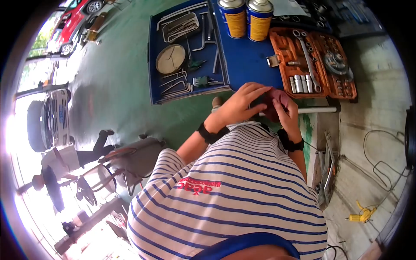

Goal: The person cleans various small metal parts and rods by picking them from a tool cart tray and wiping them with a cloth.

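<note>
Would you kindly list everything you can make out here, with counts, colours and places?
Cloth: one, purplish red, centre.
Worktop: one, blue, top centre.
Drawer: one, blue, open, left of worktop.
Tray: one, silver, in drawer.
Round dish: one, beige, in drawer.
L-shaped keys: several, silver, in drawer.
Cans: two, blue and yellow, on worktop.
Tool case: one, orange, open, right of cans.
Sockets: several, silver, in tool case.
Long wrench: one, silver, across tool case.
Cars: at least two, one red, one greyish, left background.
Other person: one, pale top, left.
Yellow object: one, yellow, lower right.
Left hand: one, bare, at cloth.
Right hand: one, bare, on cloth.
Wristbands: two, black, one per wrist.
Shirt: one, blue-striped white, bottom.
</note>
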Motion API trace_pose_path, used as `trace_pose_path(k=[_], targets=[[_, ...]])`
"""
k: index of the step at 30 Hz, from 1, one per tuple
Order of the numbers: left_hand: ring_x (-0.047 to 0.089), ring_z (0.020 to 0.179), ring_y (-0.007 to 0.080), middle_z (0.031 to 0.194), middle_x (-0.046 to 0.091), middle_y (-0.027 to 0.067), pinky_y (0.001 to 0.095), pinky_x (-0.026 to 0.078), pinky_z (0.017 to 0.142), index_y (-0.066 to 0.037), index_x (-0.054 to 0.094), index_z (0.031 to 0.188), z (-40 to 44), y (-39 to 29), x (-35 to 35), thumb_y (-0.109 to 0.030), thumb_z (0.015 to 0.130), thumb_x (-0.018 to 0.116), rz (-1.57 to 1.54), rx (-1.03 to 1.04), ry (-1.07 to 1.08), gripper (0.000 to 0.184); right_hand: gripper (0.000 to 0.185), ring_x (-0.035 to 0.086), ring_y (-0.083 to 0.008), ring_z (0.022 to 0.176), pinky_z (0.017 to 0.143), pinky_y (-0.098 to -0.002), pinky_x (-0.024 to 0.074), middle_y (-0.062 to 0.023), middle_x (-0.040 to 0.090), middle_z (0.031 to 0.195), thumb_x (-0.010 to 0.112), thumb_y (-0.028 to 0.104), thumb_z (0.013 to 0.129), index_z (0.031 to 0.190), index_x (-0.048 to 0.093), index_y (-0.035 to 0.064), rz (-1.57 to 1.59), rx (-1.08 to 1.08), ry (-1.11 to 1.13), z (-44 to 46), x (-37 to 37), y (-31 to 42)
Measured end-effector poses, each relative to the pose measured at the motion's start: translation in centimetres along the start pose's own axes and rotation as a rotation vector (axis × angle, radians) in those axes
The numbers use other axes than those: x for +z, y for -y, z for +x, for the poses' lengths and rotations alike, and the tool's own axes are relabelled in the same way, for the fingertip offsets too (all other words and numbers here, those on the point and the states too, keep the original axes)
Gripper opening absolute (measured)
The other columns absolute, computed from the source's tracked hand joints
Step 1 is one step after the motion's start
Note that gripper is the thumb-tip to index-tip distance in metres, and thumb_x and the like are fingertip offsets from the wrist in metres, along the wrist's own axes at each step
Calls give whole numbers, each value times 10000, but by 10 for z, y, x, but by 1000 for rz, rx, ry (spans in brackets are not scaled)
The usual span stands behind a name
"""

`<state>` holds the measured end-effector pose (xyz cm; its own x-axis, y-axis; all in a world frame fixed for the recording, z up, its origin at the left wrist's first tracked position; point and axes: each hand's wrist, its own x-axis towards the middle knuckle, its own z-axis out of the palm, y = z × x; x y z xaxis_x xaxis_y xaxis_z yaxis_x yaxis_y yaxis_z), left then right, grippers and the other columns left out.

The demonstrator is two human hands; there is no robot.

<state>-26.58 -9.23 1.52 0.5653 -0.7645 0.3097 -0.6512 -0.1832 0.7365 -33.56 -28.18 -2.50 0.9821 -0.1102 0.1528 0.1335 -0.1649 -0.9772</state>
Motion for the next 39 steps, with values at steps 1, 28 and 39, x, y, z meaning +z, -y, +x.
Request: trace_pose_path(k=[1,28,39], targets=[[480,1139,336,1197,534,172,392,420,945,-21,487,1285,-8,-4,3,-125,816,662,17,-37,-53,511,247,594,-147,866,773,-276,461,-97,640,974,592,160,892,1047,610,-31,66,23,68,0,-1,11],[575,846,280,956,571,103,345,501,751,-14,612,928,-26,32,-11,-31,712,600,337,-412,-290,217,468,515,-368,1135,995,-441,397,-206,538,1231,610,112,828,1276,506,24,-958,-296,247,35,79,38],[594,795,317,869,578,117,394,501,679,-54,597,859,-120,41,-92,-35,774,524,222,-567,-500,113,142,595,-367,774,649,-405,468,-175,625,837,620,114,854,939,646,3,-377,-214,462,53,151,86]])
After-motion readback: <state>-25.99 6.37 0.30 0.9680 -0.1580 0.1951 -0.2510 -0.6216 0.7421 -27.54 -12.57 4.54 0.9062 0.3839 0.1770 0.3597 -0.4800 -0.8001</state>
